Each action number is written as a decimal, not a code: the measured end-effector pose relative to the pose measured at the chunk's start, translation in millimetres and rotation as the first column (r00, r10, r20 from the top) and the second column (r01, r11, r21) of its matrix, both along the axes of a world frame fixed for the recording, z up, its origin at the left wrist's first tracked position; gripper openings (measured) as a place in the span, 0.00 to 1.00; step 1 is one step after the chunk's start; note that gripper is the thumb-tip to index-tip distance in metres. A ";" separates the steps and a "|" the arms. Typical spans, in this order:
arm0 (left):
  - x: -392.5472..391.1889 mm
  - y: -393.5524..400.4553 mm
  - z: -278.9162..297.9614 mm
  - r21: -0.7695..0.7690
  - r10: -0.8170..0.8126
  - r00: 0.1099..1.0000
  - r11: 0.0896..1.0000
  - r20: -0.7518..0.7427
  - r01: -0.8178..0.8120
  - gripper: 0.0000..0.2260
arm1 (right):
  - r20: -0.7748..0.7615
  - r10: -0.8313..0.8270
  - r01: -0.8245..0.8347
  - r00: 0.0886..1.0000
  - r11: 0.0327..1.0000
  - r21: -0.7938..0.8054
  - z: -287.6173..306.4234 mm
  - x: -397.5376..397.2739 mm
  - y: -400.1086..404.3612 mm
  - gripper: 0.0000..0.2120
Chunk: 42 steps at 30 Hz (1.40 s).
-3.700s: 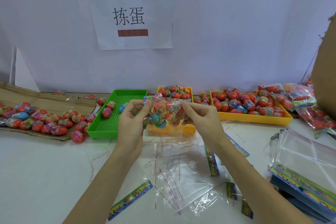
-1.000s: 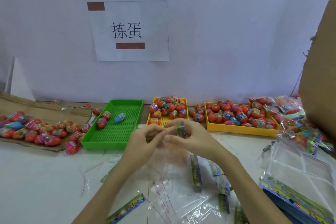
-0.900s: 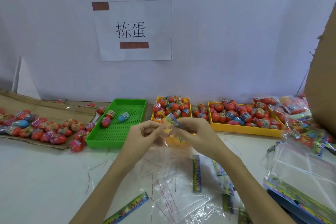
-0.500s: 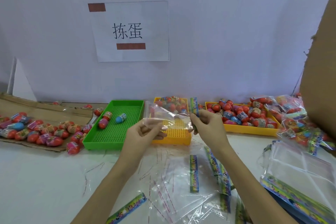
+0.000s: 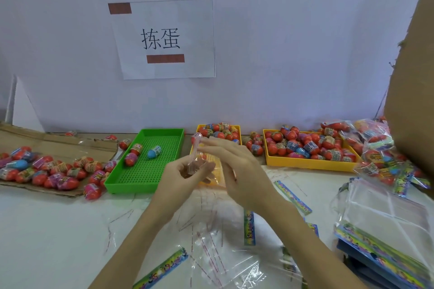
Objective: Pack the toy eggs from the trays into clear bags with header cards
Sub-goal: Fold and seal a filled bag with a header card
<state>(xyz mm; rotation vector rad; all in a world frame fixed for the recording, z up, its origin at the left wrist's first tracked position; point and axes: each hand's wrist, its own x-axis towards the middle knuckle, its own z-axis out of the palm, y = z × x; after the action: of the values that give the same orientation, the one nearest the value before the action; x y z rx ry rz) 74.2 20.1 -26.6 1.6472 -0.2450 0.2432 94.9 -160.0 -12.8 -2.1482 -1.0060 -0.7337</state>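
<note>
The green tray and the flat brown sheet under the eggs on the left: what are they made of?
The green tray looks like moulded plastic: uniform bright colour, slight sheen, and a regular grid of small holes in its floor. The brown sheet looks like matte corrugated cardboard: dull tan surface, fold creases and a ragged edge.

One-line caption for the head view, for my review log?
Left hand pinches an empty clear bag while the open right hand hovers beside it, before egg-filled trays.

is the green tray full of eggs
No, the green tray holds only about three eggs, with most of its grid floor bare.
</note>
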 end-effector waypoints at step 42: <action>-6.8 -4.9 2.0 0.182 -0.064 0.993 0.982 0.101 0.045 0.18 | -0.422 0.013 0.063 0.906 0.984 0.167 7.1 -2.0 -2.4 0.09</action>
<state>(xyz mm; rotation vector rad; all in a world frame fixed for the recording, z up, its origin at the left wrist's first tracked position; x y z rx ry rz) 67.4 15.2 -24.6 1.8055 -0.4026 0.2738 92.9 -162.4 -5.7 -2.0440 -0.6567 -0.3266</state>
